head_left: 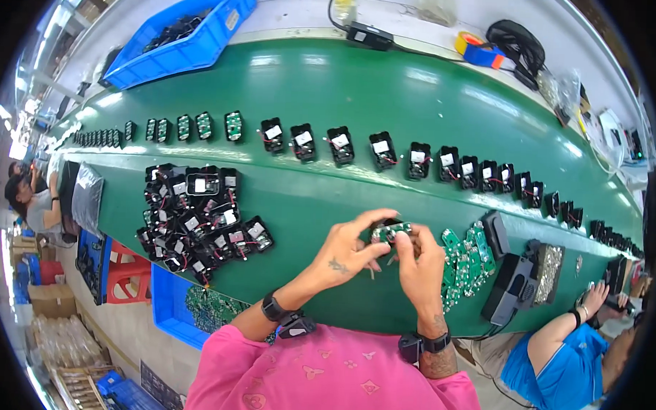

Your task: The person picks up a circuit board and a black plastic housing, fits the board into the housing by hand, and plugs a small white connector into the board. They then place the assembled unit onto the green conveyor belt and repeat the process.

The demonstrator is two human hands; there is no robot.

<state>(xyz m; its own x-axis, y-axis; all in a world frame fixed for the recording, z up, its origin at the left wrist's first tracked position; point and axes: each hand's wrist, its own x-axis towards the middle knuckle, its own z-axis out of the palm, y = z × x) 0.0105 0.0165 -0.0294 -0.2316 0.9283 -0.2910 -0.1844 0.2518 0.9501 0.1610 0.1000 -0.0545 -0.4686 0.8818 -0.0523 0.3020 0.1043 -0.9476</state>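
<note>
My left hand point(341, 252) and my right hand point(421, 270) meet over the green table point(298, 226), both closed around a small black housing with a green circuit board point(393, 232) in it. The left fingers wrap its far side while the right thumb presses near the board. Just right of my right hand lies a pile of loose green circuit boards point(465, 264). Left of my hands, a heap of black housings point(190, 218) with white parts and red wires covers the table. My fingers hide part of the held piece.
Along the far side runs a row of black housings point(340, 145), some with green boards point(233, 126). A blue bin point(196, 56) stands far left, another blue bin point(167, 300) below the table edge. Black devices point(511, 287) sit right, near a person in blue point(564, 369).
</note>
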